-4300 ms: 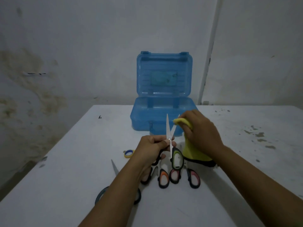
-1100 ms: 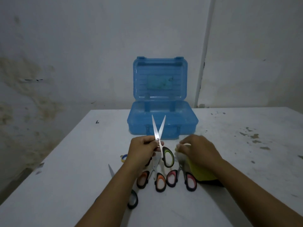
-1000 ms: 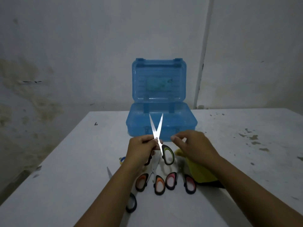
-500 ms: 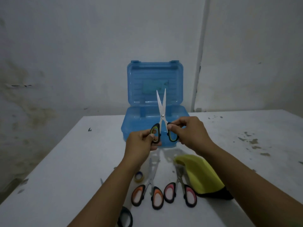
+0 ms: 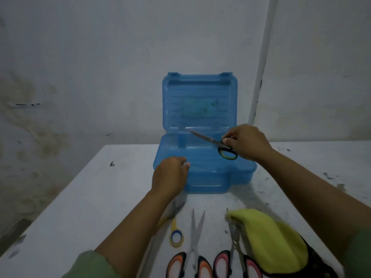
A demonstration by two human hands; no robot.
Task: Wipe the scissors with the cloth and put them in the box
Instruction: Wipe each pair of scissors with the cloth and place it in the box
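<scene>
My right hand point(image 5: 248, 142) grips the black-and-yellow-handled scissors point(image 5: 212, 142) by the handles, over the open blue box point(image 5: 202, 178); the closed blades point up and left toward the raised lid. My left hand point(image 5: 170, 175) rests at the box's front left corner with curled fingers, holding nothing. The yellow cloth point(image 5: 275, 239) lies on the table at the near right. Three more scissors lie in front: orange-handled point(image 5: 193, 245), pink-handled point(image 5: 235, 251) partly under the cloth, and yellow-handled point(image 5: 175, 231) partly under my left forearm.
The white table point(image 5: 96, 207) carries dirt specks on its right side. A stained wall stands close behind the box. A white pipe point(image 5: 261, 61) runs up the wall to the right of the lid.
The cloth was laid down on the table. Both hands lifted the scissors, the blades closed, my left hand let go, and my right hand carried them over the box.
</scene>
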